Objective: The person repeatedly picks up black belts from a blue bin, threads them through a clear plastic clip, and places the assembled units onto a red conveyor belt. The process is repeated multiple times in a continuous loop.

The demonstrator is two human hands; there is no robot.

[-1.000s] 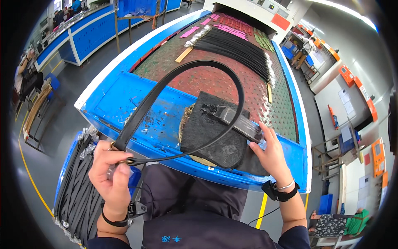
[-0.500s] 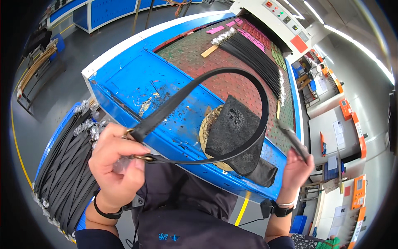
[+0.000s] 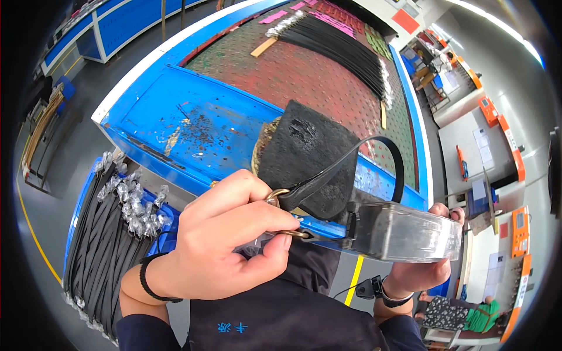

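My left hand (image 3: 228,240) pinches the brass-coloured metal fittings at both ends of a black leather strap (image 3: 399,169). The strap loops out to the right, partly hidden behind a clear plastic box (image 3: 404,231). My right hand (image 3: 418,276) grips that box from its right end, fingers above and below it. Dark smears show inside the box, and its black left end meets the strap's lower run near a fitting; exactly how they touch is unclear. Behind the strap, a dark stained cloth (image 3: 313,155) lies over a round woven pad (image 3: 263,146) on the blue machine ledge (image 3: 152,111).
Many black straps (image 3: 331,52) with plastic-wrapped ends lie side by side on the red-green conveyor belt (image 3: 246,82), near pink pieces (image 3: 333,24). At my left, a blue crate (image 3: 88,193) holds more wrapped straps (image 3: 105,251). Another person (image 3: 462,313) appears at lower right.
Both hands have come closer together. The right hand has brought the clear box, seen before as a thin blurred edge, against the strap near its fittings. The left hand moved right; the view shifted.
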